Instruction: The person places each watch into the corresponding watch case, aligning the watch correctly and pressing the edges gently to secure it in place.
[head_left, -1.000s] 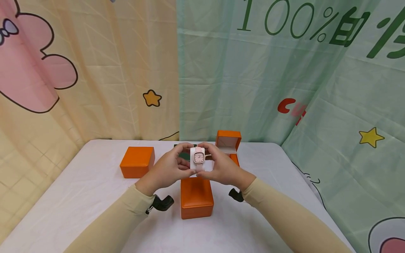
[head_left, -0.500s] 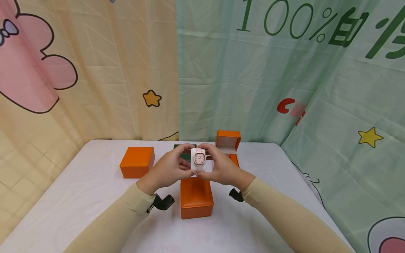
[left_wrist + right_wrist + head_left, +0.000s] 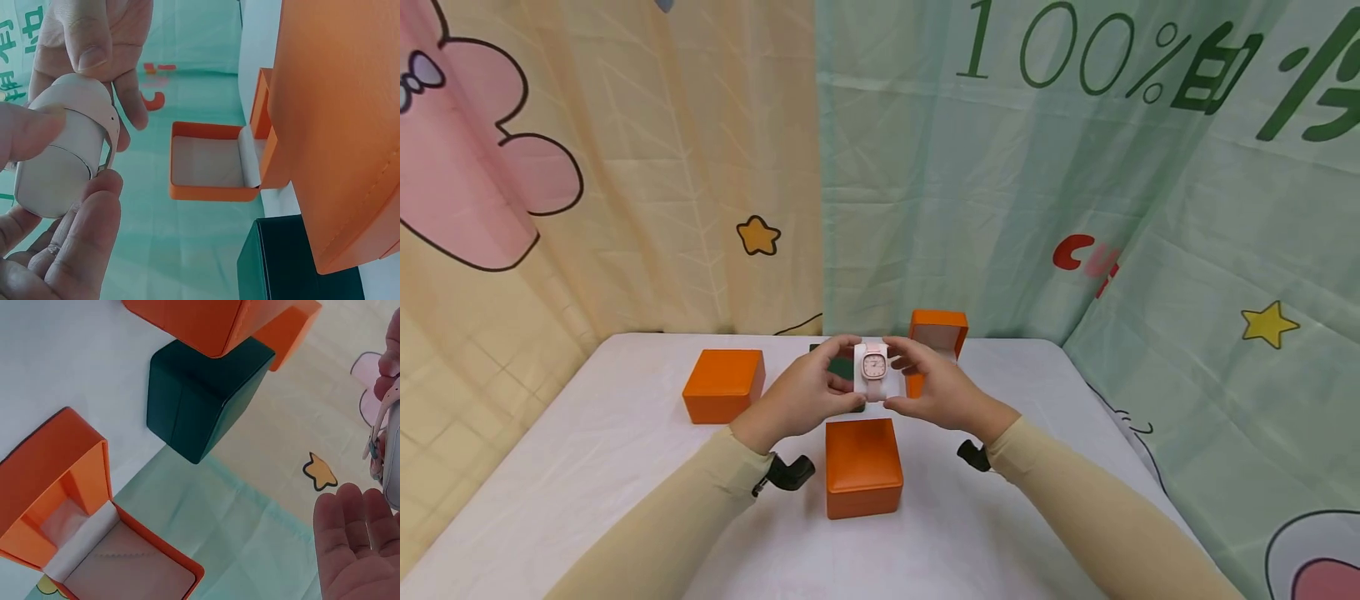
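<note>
I held a pink watch [image 3: 873,365] wrapped round a white cushion [image 3: 876,387], raised above the white surface [image 3: 595,467] between both hands. My left hand [image 3: 808,395] pinched the cushion's left side, thumb and fingers curled round it. My right hand [image 3: 934,389] held the right side, thumb under the cushion and fingers loosely curved beside the watch face. Directly below sat a closed orange box [image 3: 862,467]. Another closed orange box [image 3: 723,386] lay well apart to the left. Behind my right hand stood an open orange box [image 3: 937,333] with a pale lining, its lid upright. A dark green box [image 3: 837,367] showed just behind my left fingers. Cartoon-printed curtains [image 3: 1000,183] hung behind.
</note>
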The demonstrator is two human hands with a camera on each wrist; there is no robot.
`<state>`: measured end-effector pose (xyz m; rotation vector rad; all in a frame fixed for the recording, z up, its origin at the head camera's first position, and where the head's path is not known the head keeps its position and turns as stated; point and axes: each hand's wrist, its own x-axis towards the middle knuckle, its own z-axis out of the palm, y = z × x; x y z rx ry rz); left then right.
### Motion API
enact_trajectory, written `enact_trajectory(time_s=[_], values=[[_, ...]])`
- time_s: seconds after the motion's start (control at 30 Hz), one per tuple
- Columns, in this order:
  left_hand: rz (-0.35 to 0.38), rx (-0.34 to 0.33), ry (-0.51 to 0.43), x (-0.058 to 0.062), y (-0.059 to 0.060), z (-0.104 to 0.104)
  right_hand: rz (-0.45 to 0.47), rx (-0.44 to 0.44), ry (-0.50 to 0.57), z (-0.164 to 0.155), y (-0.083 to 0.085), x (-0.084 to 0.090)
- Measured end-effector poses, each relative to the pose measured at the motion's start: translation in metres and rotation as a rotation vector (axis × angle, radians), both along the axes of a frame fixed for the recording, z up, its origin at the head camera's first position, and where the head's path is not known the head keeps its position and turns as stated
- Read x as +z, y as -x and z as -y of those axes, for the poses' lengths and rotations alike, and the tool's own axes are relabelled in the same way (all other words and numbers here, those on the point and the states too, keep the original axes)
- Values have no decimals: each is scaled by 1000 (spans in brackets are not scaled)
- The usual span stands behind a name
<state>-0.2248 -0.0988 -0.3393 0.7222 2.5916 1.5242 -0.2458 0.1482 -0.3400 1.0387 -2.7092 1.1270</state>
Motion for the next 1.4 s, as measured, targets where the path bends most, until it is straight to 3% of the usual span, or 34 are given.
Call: enact_trajectory(time_s=[0.47,0.9,1.4], values=[[40,16,126,5,17,-21,9,-41,16,-13,7,-4],[-1,-39,236,8,44,-49,67,-108,28,-34,23,-10],[-10,-38,332,2,70,-81,128,-210,14,-61,36,-17]])
